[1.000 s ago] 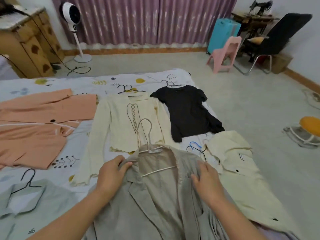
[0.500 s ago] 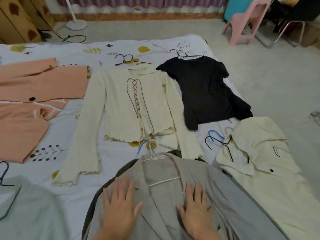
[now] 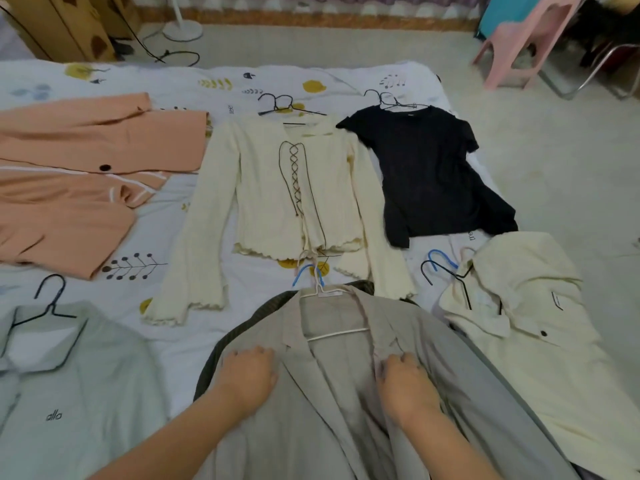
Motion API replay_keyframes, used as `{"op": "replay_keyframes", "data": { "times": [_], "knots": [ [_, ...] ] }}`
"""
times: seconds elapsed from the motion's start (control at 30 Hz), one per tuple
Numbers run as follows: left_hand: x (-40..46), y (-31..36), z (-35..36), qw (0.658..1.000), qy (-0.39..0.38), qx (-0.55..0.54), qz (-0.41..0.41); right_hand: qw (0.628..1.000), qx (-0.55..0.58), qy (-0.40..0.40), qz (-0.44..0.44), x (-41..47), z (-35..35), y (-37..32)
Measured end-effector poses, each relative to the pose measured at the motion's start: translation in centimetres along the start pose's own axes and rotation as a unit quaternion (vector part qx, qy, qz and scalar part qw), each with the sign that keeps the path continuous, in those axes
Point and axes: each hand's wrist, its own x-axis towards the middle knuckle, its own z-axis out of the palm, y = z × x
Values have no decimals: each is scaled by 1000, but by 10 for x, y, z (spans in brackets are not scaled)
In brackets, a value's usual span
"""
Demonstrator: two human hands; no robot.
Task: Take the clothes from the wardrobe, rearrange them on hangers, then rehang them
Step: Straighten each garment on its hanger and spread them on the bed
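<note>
A bed with a white patterned sheet (image 3: 214, 327) fills the view, strewn with clothes: a peach jacket (image 3: 86, 174), a cream lace-up top (image 3: 277, 202), a black T-shirt (image 3: 429, 174), a cream jacket (image 3: 526, 327) and a pale green top (image 3: 76, 393). Nearest lies the grey blazer (image 3: 329, 410) on a white hanger (image 3: 332, 332). The left hand (image 3: 247, 374) and right hand (image 3: 407, 382) rest on its front panels with fingers curled; whether they pinch the cloth I cannot tell.
</note>
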Motion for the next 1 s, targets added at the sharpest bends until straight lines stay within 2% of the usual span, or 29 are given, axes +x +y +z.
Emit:
{"op": "replay_keyframes", "data": {
  "times": [0.13, 0.27, 0.4, 0.7, 1.0],
  "knots": [
    [-52, -11, -9, 998, -22, -49, 15, 998, -3, -36, -44, -29, -7, -3],
    [-112, -32, 0, 990, -29, -137, -35, 987, -13, -104, -119, -76, 2, -2],
    [-175, -52, 13, 980, -42, -175, -89, 977, -6, -149, -152, -125, 20, -1],
    [-270, -99, 47, 952, -19, -232, -200, 972, -24, -134, -192, -182, 43, -43],
    [-297, -191, 78, 936, 52, -240, -252, 967, -41, -93, -232, -188, 65, -153]
  ]
}}
